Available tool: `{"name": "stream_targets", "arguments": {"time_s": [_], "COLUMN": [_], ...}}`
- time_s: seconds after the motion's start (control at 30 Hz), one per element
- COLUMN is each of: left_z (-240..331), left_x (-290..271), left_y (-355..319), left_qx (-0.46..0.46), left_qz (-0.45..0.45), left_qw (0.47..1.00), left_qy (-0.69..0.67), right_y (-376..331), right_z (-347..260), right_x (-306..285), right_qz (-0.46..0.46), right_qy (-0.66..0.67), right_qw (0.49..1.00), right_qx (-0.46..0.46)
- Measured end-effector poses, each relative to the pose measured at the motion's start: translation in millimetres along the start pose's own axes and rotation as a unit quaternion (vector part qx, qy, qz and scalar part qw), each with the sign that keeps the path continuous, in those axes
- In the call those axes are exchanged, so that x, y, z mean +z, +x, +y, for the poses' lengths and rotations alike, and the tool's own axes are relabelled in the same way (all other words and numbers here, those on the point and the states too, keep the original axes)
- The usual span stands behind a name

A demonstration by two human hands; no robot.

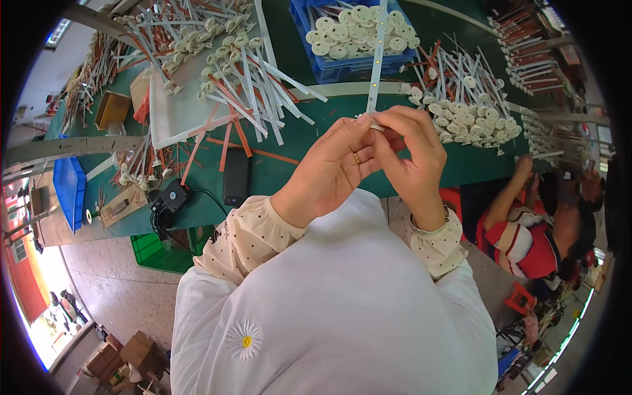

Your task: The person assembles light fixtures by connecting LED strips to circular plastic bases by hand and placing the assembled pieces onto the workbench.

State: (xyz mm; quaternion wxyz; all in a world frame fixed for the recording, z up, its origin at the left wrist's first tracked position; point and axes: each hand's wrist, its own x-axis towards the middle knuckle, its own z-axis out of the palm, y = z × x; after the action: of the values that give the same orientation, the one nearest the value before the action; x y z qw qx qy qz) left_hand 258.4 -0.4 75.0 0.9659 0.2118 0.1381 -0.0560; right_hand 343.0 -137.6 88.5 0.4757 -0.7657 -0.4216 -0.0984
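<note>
Above the table's near edge, both hands meet at the lower end of a narrow white LED strip (378, 72), which points up and away from me. My left hand (332, 158) pinches that end between thumb and fingertips, with its palm partly turned up. From the other side my right hand (418, 151) closes thumb and index finger on the same end. A small white part shows between the fingertips; its shape is mostly hidden. Beyond the strip, a blue crate (329, 69) holds many round white discs (361, 29). To its right lies a pile of strips with white discs attached (471, 108).
A white tray (172, 125) at the left carries heaps of strips with discs. Nearer lie a black power bank (237, 178), a black adapter with cable (172, 197) and a blue tray (68, 181). A green crate (158, 253) stands below. At right sits another person (520, 237).
</note>
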Motion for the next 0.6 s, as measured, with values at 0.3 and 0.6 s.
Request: {"name": "stream_targets", "arguments": {"time_s": [0.3, 0.6], "left_z": [0.3, -2.9], "left_x": [0.6, -8.2], "left_y": [-0.6, -0.3], "left_qx": [-0.009, 0.002], "left_qz": [0.005, -0.009], "left_qw": [1.000, 1.000], "left_qy": [-0.014, -0.022], "right_y": [2.4, 4.7], "right_z": [2.3, 10.9], "right_x": [3.4, -4.4], "right_qz": [0.037, -0.008], "right_qy": [-0.029, -0.005], "right_qw": [0.998, 0.999], "right_qx": [-0.042, -0.045]}}
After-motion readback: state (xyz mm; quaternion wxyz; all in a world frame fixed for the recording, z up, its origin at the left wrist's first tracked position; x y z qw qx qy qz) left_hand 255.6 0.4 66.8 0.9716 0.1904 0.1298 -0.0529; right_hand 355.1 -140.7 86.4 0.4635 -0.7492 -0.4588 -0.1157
